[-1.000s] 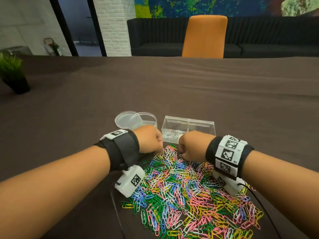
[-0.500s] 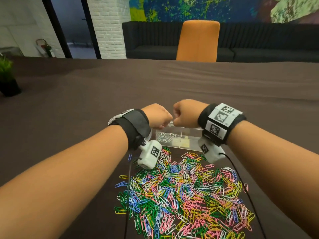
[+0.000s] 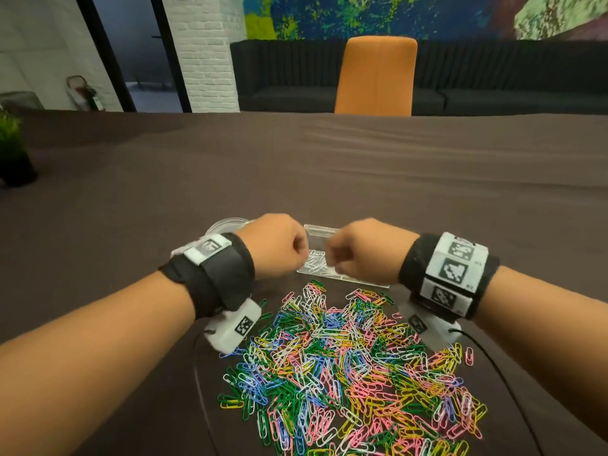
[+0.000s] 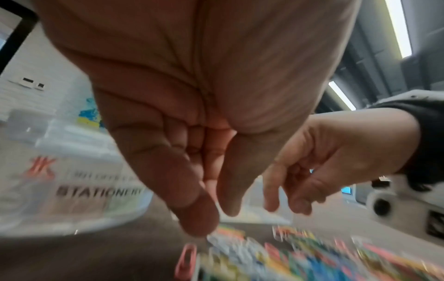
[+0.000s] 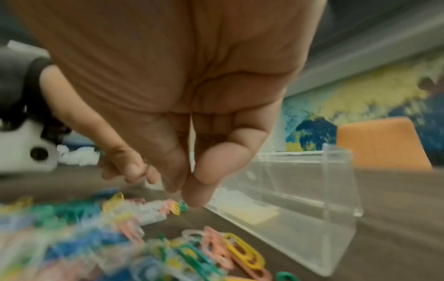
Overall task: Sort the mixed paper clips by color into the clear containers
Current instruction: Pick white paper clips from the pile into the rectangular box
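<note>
Both my hands hover over the clear divided box (image 3: 329, 258): left hand (image 3: 274, 246) and right hand (image 3: 362, 250) each have fingertips drawn together, but whether a clip is pinched I can't tell. White clips (image 3: 316, 263) lie inside. The mixed clip pile (image 3: 348, 373) sits just beside on the desk (image 3: 329, 166). Risk: a blind release could drop into the wrong compartment.

paper clips (image 3: 348, 366) are a jumble of green, pink, yellow, blue and white; tablecloth (image 3: 329, 166) is plain dark brown; chair (image 3: 376, 77) is bright orange; sofa (image 3: 493, 80) near black; wall mural (image 3: 394, 14) splotchy blue, green and yellow; wristbands (image 3: 217, 274) black with black-and-white square markers; the clips in the clear box (image 3: 317, 258) look white
</note>
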Demonstrator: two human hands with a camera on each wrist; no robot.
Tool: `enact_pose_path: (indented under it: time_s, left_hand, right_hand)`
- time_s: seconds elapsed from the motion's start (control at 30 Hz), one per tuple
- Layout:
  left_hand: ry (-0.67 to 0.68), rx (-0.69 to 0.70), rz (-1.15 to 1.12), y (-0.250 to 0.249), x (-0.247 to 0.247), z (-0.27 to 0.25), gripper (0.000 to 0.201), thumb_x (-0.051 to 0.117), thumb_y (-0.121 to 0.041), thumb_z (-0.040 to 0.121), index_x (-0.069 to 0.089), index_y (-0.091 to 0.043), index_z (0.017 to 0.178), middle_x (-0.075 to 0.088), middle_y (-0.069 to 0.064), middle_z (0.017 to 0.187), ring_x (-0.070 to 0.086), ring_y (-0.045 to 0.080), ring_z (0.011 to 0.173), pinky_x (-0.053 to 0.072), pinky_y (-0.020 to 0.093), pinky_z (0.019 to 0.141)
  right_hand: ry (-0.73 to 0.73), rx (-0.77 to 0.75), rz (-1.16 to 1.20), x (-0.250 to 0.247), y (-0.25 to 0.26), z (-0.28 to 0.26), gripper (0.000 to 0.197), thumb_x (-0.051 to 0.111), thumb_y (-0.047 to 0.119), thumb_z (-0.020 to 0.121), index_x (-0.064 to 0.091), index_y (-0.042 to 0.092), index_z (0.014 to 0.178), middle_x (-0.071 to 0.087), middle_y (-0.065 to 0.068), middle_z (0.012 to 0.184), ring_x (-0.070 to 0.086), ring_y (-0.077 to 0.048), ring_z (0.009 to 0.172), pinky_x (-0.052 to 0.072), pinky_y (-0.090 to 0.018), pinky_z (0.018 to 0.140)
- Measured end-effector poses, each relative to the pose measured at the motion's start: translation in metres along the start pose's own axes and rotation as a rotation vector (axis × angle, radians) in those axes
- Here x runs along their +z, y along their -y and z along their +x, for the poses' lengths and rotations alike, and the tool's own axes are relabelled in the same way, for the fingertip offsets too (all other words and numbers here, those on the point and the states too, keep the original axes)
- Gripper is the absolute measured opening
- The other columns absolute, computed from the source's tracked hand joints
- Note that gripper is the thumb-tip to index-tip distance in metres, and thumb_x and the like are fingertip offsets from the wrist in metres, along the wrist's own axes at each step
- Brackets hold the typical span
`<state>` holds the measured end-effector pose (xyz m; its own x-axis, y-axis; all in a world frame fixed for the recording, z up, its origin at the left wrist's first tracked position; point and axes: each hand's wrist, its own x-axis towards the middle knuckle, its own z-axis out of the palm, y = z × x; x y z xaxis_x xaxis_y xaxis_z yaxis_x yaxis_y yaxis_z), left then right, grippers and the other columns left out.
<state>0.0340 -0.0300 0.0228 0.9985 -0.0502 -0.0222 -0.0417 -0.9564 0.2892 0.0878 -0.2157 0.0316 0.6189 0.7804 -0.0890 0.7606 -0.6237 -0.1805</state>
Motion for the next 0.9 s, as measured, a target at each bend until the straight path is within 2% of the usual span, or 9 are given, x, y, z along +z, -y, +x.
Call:
enact_pose_path:
  time_s: [0.1, 0.23, 0.3, 0.43, 0.57, 0.67, 0.77, 0.83, 0.9]
  left_hand:
    - [0.202, -0.038, 0.126, -0.002, 0.019, -0.009, 0.016, 0.066, -0.03, 0.087, 0.074, -0.018, 0.08, 0.067, -0.008, 0.068, 0.065, 0.015, 0.074, 0.052, 0.027, 0.07]
    - [0.244, -0.037, 0.244, -0.006, 0.036, -0.006, 0.033, 0.069, -0.05, 0.084, 0.073, -0.017, 0.082, 0.07, -0.001, 0.078, 0.066, 0.018, 0.075, 0.048, 0.026, 0.062]
    - [0.251, -0.039, 0.231, -0.005, 0.037, -0.006, 0.028, 0.073, -0.047, 0.082, 0.072, -0.019, 0.085, 0.07, -0.003, 0.081, 0.065, 0.016, 0.077, 0.047, 0.026, 0.063]
    - [0.247, -0.024, 0.155, 0.007, 0.035, -0.008, 0.016, 0.076, -0.037, 0.082, 0.072, -0.022, 0.089, 0.064, -0.011, 0.075, 0.059, 0.011, 0.075, 0.045, 0.025, 0.067]
    - [0.256, -0.039, 0.05, 0.019, 0.032, -0.012, 0.013, 0.075, -0.031, 0.084, 0.074, -0.027, 0.096, 0.059, -0.016, 0.07, 0.058, 0.006, 0.072, 0.048, 0.024, 0.073]
    - [0.236, -0.045, 0.033, 0.018, 0.032, -0.014, 0.017, 0.074, -0.038, 0.083, 0.074, -0.026, 0.094, 0.066, -0.013, 0.075, 0.063, 0.01, 0.076, 0.054, 0.028, 0.077]
    - [0.234, -0.044, 0.062, 0.01, 0.033, -0.012, 0.026, 0.076, -0.046, 0.08, 0.073, -0.023, 0.09, 0.07, -0.008, 0.082, 0.065, 0.013, 0.079, 0.051, 0.027, 0.07]
    - [0.244, -0.016, 0.1, 0.005, 0.035, -0.011, 0.023, 0.078, -0.042, 0.079, 0.072, -0.021, 0.086, 0.067, -0.008, 0.078, 0.062, 0.014, 0.075, 0.045, 0.024, 0.063]
    - [0.248, 0.016, 0.13, 0.002, 0.037, -0.01, 0.014, 0.076, -0.033, 0.082, 0.072, -0.02, 0.085, 0.06, -0.011, 0.069, 0.06, 0.013, 0.073, 0.045, 0.024, 0.064]
  right_hand:
    - [0.207, 0.051, -0.162, 0.018, 0.007, -0.005, 0.017, 0.057, 0.023, 0.092, 0.071, 0.027, 0.1, 0.067, 0.005, 0.092, 0.063, -0.02, 0.085, 0.049, -0.027, 0.075]
    - [0.221, 0.082, -0.233, 0.03, 0.011, 0.01, 0.016, 0.066, 0.037, 0.086, 0.073, 0.031, 0.099, 0.067, 0.006, 0.087, 0.064, -0.022, 0.079, 0.051, -0.028, 0.068]
    - [0.179, -0.007, -0.255, 0.036, 0.012, 0.013, 0.023, 0.064, 0.029, 0.087, 0.07, 0.034, 0.109, 0.063, 0.007, 0.087, 0.062, -0.021, 0.081, 0.051, -0.029, 0.069]
    - [0.154, -0.146, -0.232, 0.046, 0.013, 0.014, 0.048, 0.059, 0.019, 0.088, 0.06, 0.051, 0.124, 0.058, 0.008, 0.11, 0.06, -0.018, 0.095, 0.053, -0.03, 0.074]
    - [0.155, -0.138, -0.182, 0.046, 0.009, 0.015, 0.035, 0.064, 0.024, 0.088, 0.068, 0.046, 0.115, 0.055, 0.01, 0.111, 0.06, -0.016, 0.099, 0.054, -0.034, 0.081]
    - [0.165, -0.138, -0.181, 0.043, 0.009, 0.015, 0.019, 0.065, 0.026, 0.087, 0.073, 0.035, 0.103, 0.057, 0.007, 0.109, 0.061, -0.018, 0.099, 0.052, -0.033, 0.081]
    - [0.17, -0.135, -0.146, 0.041, 0.011, 0.016, 0.024, 0.067, 0.025, 0.087, 0.07, 0.034, 0.108, 0.062, 0.007, 0.115, 0.06, -0.019, 0.108, 0.052, -0.036, 0.088]
    - [0.188, -0.132, -0.116, 0.039, 0.012, 0.016, 0.032, 0.069, 0.024, 0.087, 0.068, 0.039, 0.115, 0.064, 0.01, 0.114, 0.061, -0.017, 0.106, 0.053, -0.036, 0.089]
    - [0.207, -0.127, -0.14, 0.039, 0.013, 0.017, 0.026, 0.068, 0.024, 0.088, 0.071, 0.036, 0.111, 0.064, 0.009, 0.109, 0.062, -0.017, 0.1, 0.053, -0.034, 0.086]
